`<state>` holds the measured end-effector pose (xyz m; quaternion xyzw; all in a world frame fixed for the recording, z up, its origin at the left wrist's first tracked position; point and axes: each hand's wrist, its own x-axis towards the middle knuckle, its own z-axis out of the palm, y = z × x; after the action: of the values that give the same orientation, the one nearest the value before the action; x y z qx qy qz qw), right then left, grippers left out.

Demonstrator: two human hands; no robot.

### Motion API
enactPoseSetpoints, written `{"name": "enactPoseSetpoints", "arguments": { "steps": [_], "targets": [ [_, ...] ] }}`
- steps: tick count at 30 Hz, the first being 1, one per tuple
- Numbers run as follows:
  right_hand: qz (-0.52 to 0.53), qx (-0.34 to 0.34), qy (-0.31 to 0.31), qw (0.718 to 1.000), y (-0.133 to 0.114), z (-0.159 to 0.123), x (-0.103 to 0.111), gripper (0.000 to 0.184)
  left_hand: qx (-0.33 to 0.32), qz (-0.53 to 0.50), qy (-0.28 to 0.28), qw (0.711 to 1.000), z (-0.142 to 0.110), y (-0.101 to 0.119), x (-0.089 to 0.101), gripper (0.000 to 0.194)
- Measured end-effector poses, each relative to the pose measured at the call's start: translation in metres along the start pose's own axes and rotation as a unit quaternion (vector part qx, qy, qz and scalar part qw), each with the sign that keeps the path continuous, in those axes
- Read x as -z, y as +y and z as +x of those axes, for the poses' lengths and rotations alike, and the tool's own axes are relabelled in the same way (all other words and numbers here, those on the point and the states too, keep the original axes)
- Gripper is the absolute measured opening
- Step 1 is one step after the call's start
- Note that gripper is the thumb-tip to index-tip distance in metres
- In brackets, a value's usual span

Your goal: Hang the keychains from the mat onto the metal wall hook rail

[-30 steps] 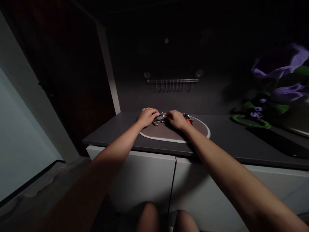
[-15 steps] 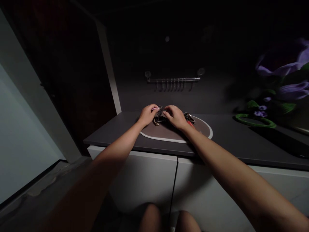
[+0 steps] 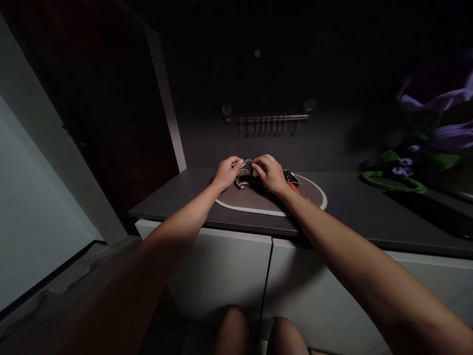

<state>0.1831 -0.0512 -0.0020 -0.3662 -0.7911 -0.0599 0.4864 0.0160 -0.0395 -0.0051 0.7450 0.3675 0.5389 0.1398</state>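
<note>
a small metal piece (image 3: 248, 162) — raised over the oval mat (image 3: 254, 203)
our left hand (image 3: 226, 172) pinches it between thumb and fingers; our right hand (image 3: 272, 173) curls its fingertips at the other side — whether they grip it, we cannot tell. other metal items (image 3: 241, 186) lie on the mat below.

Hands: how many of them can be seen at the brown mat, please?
2. The left hand is at the left end of the brown mat; the right hand is right of it, with a small shiny item between their fingertips. Some fingers are hidden.
</note>
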Motion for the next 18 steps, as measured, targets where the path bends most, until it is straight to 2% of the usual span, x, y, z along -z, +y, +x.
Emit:
{"name": "enactPoseSetpoints", "arguments": {
  "steps": [5, 11, 13, 15, 18],
  "targets": [
    [-0.016, 0.02, 0.013, 1.0, 0.0019, 0.0011, -0.003, 0.011, 0.096, -0.148, -0.03, 0.984, 0.0015, -0.0015, -0.0015, 0.026],
    [-0.005, -0.007, 0.012, 1.0, 0.0058, 0.0027, -0.0077, 0.014, 0.226, -0.256, -0.09, 0.936, 0.0027, -0.0026, 0.0014, 0.023],
    [0.002, -0.014, 0.019, 1.0, 0.0065, 0.0033, -0.0075, 0.015, 0.237, -0.251, -0.111, 0.932, 0.0022, -0.0031, 0.002, 0.023],
    [0.009, -0.013, 0.03, 0.999, 0.0069, 0.0039, -0.0066, 0.016, 0.22, -0.223, -0.113, 0.943, 0.0014, -0.0048, 0.0014, 0.024],
    [0.02, -0.006, 0.047, 0.999, 0.0077, 0.0048, -0.0049, 0.016, 0.18, -0.154, -0.067, 0.969, 0.0013, -0.0081, -0.0007, 0.018]
  ]
}}
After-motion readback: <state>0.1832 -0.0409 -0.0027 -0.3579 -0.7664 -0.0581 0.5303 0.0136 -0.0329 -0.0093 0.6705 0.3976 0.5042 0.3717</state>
